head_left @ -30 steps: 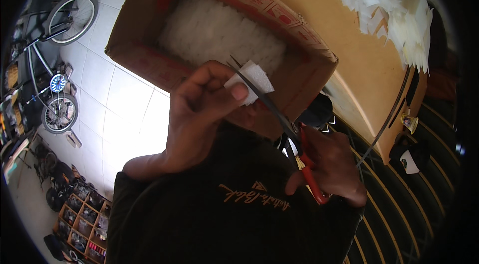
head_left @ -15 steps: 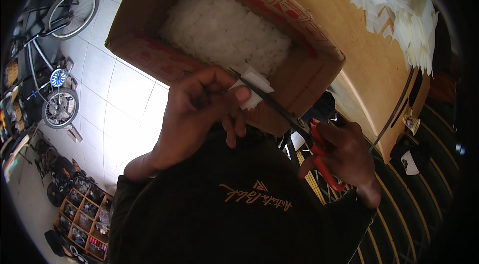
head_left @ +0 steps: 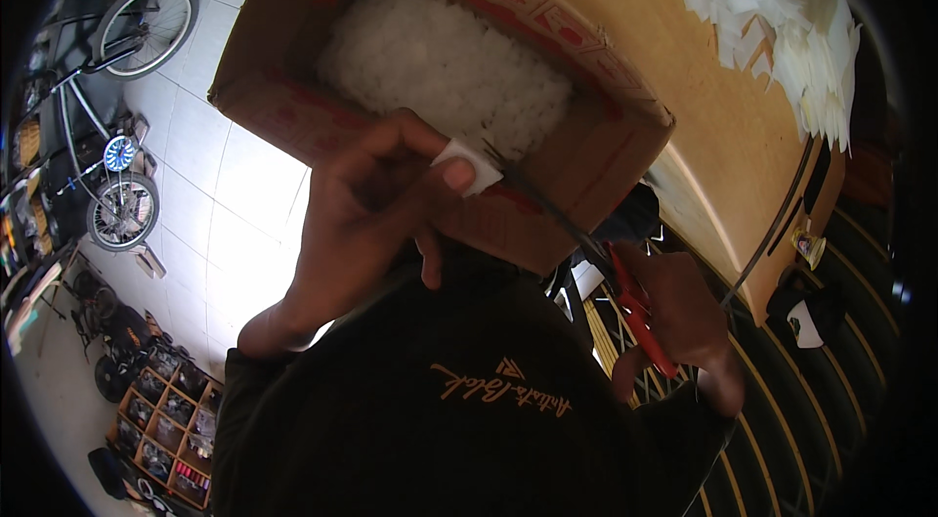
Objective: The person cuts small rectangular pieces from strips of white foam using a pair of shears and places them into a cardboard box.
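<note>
Between thumb and forefinger, my left hand [head_left: 357, 209] pinches a small white piece of thin sheet [head_left: 481, 171], over the near edge of the cardboard box. My right hand [head_left: 684, 312] is closed round the red handles of a pair of scissors [head_left: 549, 206]. Their dark blades point up and left, with the tips close beside the right edge of the white piece. Beneath them stands the open cardboard box [head_left: 616, 150] with red printing. Inside it lies a heap of small white cut pieces [head_left: 445, 58].
Right of the box is a wooden table [head_left: 718, 165] bearing a pile of long white strips [head_left: 816, 58]. A bicycle [head_left: 83, 102] stands on the tiled floor at the left. Below it sits a compartmented wooden rack [head_left: 166, 424]. Dark striped flooring [head_left: 782, 409] shows at lower right.
The white piece in my left hand now looks smaller. Blades that lay across it have moved right, off it. My left hand has shifted slightly left.
</note>
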Demonstrator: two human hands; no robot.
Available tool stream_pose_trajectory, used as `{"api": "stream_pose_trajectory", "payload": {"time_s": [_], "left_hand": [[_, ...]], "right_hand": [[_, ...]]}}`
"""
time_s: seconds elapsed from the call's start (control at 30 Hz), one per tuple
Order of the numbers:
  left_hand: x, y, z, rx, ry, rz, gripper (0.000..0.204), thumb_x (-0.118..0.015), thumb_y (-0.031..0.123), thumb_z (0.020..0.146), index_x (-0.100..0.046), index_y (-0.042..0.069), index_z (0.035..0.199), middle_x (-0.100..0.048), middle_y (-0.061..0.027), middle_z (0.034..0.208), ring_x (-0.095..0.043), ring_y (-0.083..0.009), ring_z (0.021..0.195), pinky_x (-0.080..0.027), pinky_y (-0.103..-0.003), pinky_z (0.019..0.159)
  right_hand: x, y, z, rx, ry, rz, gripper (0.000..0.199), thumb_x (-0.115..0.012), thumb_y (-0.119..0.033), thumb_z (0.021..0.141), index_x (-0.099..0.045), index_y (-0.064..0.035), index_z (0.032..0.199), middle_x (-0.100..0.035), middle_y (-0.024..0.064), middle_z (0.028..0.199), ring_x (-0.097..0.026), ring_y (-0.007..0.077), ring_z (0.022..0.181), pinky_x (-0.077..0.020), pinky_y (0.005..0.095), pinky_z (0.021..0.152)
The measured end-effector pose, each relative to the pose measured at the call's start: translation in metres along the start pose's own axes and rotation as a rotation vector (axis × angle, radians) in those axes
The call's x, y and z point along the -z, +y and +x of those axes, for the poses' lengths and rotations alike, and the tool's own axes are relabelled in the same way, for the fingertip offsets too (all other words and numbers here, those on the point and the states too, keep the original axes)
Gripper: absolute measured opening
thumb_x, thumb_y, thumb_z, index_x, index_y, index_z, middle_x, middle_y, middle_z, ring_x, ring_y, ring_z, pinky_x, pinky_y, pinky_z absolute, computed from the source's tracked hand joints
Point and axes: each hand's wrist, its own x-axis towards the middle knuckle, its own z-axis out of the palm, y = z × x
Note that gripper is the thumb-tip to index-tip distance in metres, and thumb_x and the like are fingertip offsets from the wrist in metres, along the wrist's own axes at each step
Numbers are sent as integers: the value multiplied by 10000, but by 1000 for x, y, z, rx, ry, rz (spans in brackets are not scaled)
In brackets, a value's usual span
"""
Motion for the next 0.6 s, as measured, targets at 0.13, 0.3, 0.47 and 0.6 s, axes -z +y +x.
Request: {"api": "stream_pose_trajectory", "payload": {"time_s": [0.13,0.3,0.47,0.6], "left_hand": [[-6,-5,-1,-152,88,-21,96,-608,31,903,-576,-40,959,-670,-139,889,-624,-113,614,-497,-217,397],[-7,-12,1,-136,141,-50,106,-661,26,862,-635,-56,923,-672,-144,782,-617,-128,548,-500,-229,383],[-6,-6,-2,-86,178,-65,65,-670,-24,826,-664,-66,875,-666,-148,730,-623,-156,519,-516,-242,397],[-5,-7,-5,-90,157,-36,50,-654,-46,823,-661,-73,864,-676,-162,758,-637,-175,523,-527,-249,409]], "right_hand": [[1,2,-1,41,9,-53,950,-870,-647,323,-482,-33,935,-569,35,610,-613,252,537,-474,343,532],[4,-2,6,50,-33,-61,980,-865,-661,326,-489,-25,971,-577,21,615,-621,229,531,-488,320,529],[-3,3,8,5,14,-14,1132,-846,-656,161,-524,-9,1032,-509,64,621,-488,211,499,-407,324,518],[4,0,11,5,-1,-9,1099,-868,-634,188,-534,-16,1033,-522,64,621,-496,203,498,-406,315,509]]}}
